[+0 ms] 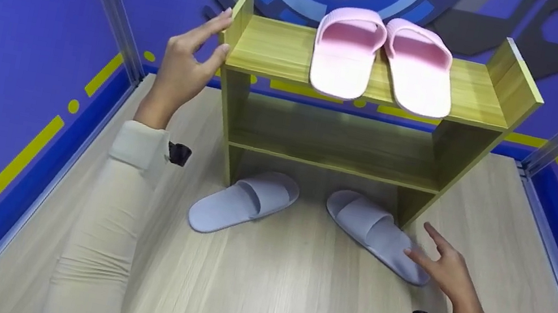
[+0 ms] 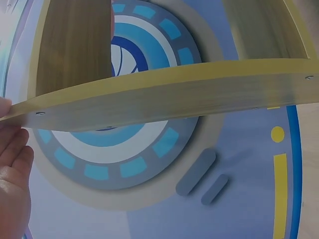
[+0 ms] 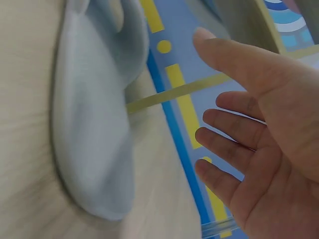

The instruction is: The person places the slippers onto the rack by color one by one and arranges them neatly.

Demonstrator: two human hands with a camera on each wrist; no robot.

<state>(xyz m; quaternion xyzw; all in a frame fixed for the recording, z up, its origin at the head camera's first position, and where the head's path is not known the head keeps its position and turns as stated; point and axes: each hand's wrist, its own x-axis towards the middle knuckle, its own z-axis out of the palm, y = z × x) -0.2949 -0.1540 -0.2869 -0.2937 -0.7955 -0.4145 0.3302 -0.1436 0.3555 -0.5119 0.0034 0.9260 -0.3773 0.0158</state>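
Observation:
My left hand (image 1: pixel 185 62) holds the upper left side panel (image 2: pixel 159 107) of a small yellowish wooden shoe rack (image 1: pixel 334 166), thumb at its front edge and fingers on the outer face. Only part of that hand shows in the left wrist view. My right hand (image 1: pixel 451 273) hovers beside the heel end of the right grey slipper (image 1: pixel 365 220), thumb and fingers spread, with nothing in it. In the right wrist view this slipper (image 3: pixel 94 129) lies left of the fingers. Its mate, the left grey slipper (image 1: pixel 242 201), lies on the floor at the rack's front left. Both grey toes angle inward under the rack.
Two pink slippers (image 1: pixel 343 70) stand side by side on the rack's top shelf, heels toward me. A lower shelf (image 1: pixel 339 141) spans below. Blue patterned walls (image 1: pixel 12 75) close in the pale wood-look floor (image 1: pixel 277 294) at the back and both sides.

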